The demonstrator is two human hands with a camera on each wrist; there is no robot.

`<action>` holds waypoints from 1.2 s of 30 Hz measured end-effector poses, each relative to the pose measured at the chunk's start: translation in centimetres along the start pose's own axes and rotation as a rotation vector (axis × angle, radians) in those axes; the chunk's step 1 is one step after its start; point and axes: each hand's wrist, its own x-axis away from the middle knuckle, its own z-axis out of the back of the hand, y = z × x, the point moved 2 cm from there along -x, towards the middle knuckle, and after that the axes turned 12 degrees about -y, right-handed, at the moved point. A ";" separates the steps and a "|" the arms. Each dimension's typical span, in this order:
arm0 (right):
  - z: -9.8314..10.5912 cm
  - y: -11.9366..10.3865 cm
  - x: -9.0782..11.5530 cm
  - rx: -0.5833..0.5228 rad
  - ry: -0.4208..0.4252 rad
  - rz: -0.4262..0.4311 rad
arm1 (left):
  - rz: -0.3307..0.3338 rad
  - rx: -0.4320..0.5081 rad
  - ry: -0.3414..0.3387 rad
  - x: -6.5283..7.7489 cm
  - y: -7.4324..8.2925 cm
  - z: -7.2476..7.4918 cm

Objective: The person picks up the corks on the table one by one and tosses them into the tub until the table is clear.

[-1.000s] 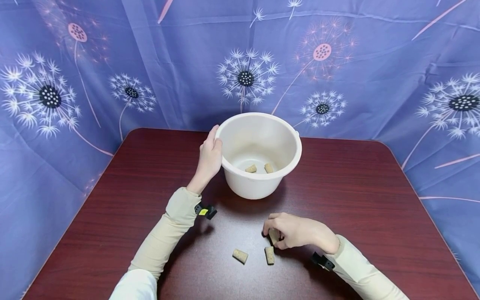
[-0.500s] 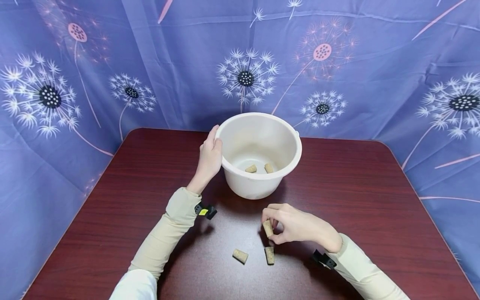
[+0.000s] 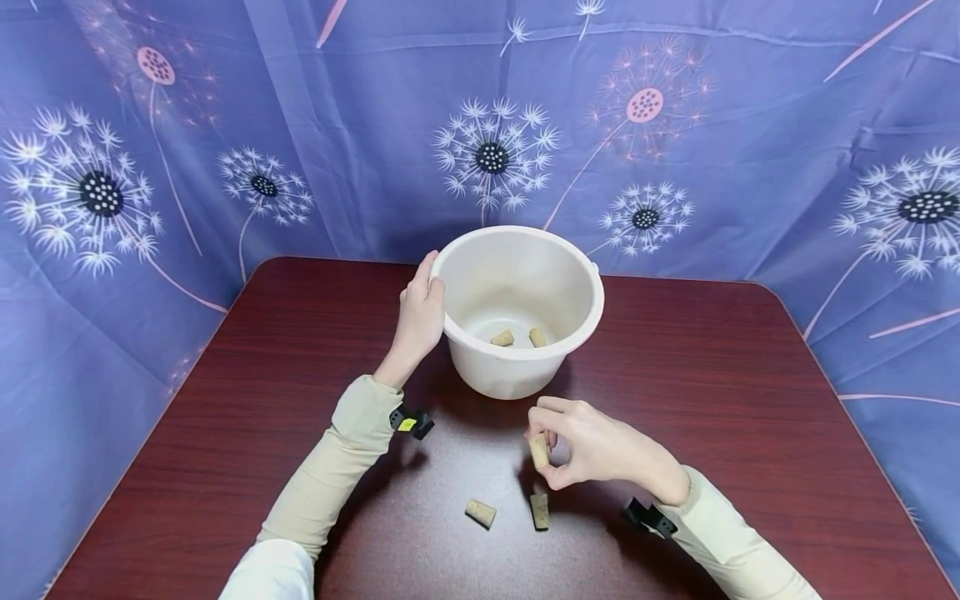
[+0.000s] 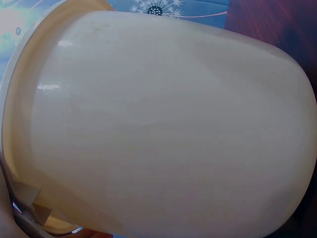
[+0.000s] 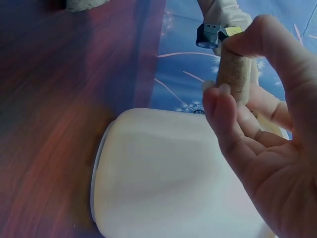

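A white plastic bucket (image 3: 506, 371) is tilted toward me near the table's far side, with two corks, a left cork (image 3: 502, 337) and a right cork (image 3: 537, 337), lying on its bottom. My left hand (image 3: 422, 312) grips the bucket's rim on its left. In front of the bucket, my right hand (image 3: 592, 446) pinches a cork (image 5: 234, 77) between thumb and fingers, above the table. Below that hand lie two more corks, one upright in view (image 3: 539, 512) and one slanted (image 3: 480, 512). The left wrist view is filled by the bucket's outer wall (image 4: 168, 124).
The dark red wooden table (image 3: 712, 375) has rounded far corners. A blue curtain with dandelion prints (image 3: 375, 125) hangs close behind it and at both sides. Each forearm wears a small black wrist camera, such as the left one (image 3: 412, 422).
My right hand has lifted its cork off the table and moved slightly up toward the bucket. The left hand, the bucket and the other corks have stayed in place.
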 end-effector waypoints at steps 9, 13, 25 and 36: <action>0.3 -0.1 0.1 0.008 0.034 -0.010 | 0.001 -0.002 0.004 0.1 0.1 0.0; 0.2 -0.1 0.0 0.021 0.040 -0.004 | 0.003 -0.001 0.007 0.0 0.0 0.0; 1.2 -0.6 0.0 0.051 0.092 -0.005 | -0.010 -0.001 0.010 0.0 0.0 0.0; 2.0 -1.0 0.0 0.066 0.158 0.014 | -0.007 0.004 0.005 0.0 0.0 0.0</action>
